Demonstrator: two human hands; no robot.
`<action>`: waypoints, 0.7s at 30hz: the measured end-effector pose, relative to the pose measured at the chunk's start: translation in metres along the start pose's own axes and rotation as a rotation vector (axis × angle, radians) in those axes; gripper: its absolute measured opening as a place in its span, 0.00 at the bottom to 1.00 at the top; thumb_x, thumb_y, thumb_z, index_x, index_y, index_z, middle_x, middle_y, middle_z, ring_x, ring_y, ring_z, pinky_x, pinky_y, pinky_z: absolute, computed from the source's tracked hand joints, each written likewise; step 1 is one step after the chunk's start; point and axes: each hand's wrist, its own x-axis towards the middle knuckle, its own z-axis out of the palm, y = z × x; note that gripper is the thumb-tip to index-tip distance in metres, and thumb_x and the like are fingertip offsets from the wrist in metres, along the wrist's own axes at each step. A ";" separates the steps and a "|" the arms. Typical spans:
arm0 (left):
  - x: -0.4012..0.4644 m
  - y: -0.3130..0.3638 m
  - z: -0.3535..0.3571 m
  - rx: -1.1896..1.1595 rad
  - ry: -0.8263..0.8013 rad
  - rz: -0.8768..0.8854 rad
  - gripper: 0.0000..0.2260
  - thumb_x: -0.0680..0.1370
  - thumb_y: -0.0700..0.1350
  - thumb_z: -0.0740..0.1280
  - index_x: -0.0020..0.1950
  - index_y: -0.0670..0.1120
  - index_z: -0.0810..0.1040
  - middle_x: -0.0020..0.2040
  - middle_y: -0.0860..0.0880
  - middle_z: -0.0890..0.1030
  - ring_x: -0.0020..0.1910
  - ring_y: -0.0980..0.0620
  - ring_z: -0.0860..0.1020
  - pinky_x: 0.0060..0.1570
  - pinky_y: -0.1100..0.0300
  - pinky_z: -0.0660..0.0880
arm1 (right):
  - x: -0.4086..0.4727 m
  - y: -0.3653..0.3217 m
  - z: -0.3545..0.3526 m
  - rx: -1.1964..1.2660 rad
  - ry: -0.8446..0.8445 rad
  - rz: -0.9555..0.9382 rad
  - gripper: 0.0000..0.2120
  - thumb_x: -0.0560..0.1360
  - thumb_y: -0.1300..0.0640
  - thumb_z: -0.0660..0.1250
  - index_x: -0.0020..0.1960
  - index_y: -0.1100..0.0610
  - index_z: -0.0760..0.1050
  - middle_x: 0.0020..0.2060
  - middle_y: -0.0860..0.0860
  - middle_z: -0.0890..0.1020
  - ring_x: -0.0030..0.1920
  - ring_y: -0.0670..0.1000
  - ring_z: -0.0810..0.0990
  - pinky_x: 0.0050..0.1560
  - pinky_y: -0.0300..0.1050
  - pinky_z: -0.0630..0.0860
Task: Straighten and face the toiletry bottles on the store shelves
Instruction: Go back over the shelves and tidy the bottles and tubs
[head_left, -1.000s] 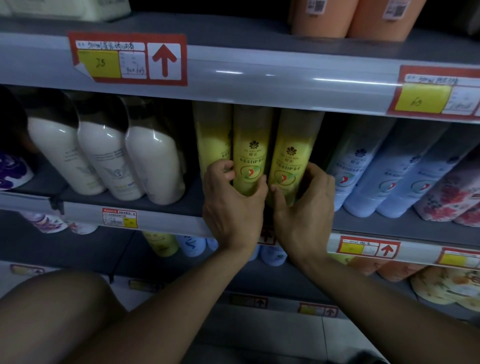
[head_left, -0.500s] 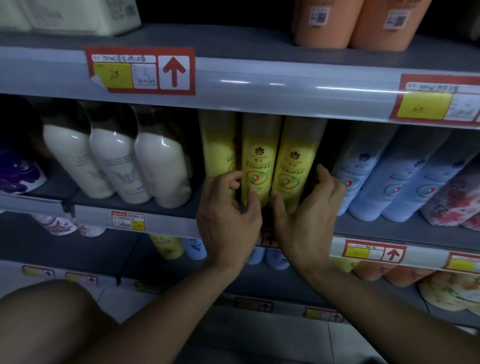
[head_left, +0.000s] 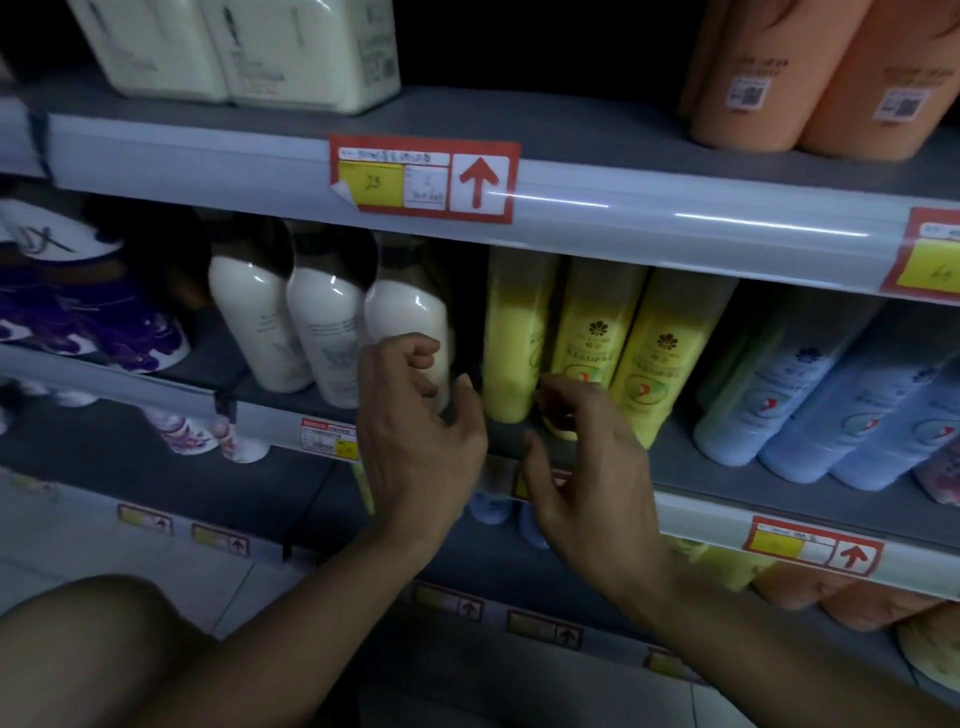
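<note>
Your left hand (head_left: 421, 441) hangs with loosely curled fingers (head_left: 415, 358) in front of the rightmost white bottle (head_left: 410, 332), holding nothing; whether the fingertips touch it is hard to tell. Your right hand (head_left: 587, 467) is likewise relaxed and empty, its fingers at the foot of the middle yellow bottle (head_left: 592, 332), just off the label or brushing it.

You look to be between bottles: the yellow trio at 12 o'clock from your hands seems nearly done, and the white row at 10 o'clock seems to be next. The next move calls for a light grip low on a body, then a twist about its upright axis.

All the bottles stand on the middle shelf (head_left: 727, 483), long axes vertical. The middle and right yellow bottle (head_left: 670, 353) show their flower logos to you; the left yellow bottle (head_left: 514, 332) shows mostly plain side, so it probably needs turning. Blue bottles (head_left: 810, 395) stand at 3 o'clock.
</note>
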 end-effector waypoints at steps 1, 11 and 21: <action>0.004 -0.002 -0.006 0.008 0.006 -0.007 0.16 0.74 0.39 0.75 0.59 0.46 0.74 0.53 0.50 0.74 0.44 0.54 0.76 0.44 0.67 0.73 | 0.000 -0.004 0.006 0.018 -0.031 0.041 0.22 0.79 0.59 0.70 0.72 0.59 0.71 0.60 0.51 0.79 0.61 0.48 0.79 0.59 0.40 0.76; 0.067 -0.014 -0.050 0.149 -0.073 0.074 0.21 0.75 0.52 0.73 0.66 0.46 0.77 0.61 0.48 0.78 0.47 0.47 0.81 0.51 0.50 0.78 | -0.001 -0.025 0.053 0.061 0.021 0.412 0.34 0.80 0.54 0.70 0.81 0.58 0.60 0.41 0.40 0.81 0.41 0.42 0.80 0.43 0.44 0.77; 0.093 -0.011 -0.039 0.243 -0.049 0.112 0.25 0.71 0.64 0.77 0.45 0.44 0.75 0.46 0.44 0.83 0.47 0.41 0.81 0.40 0.54 0.70 | 0.020 -0.022 0.085 -0.086 0.197 0.640 0.21 0.80 0.50 0.65 0.72 0.54 0.70 0.33 0.50 0.83 0.39 0.57 0.83 0.42 0.49 0.77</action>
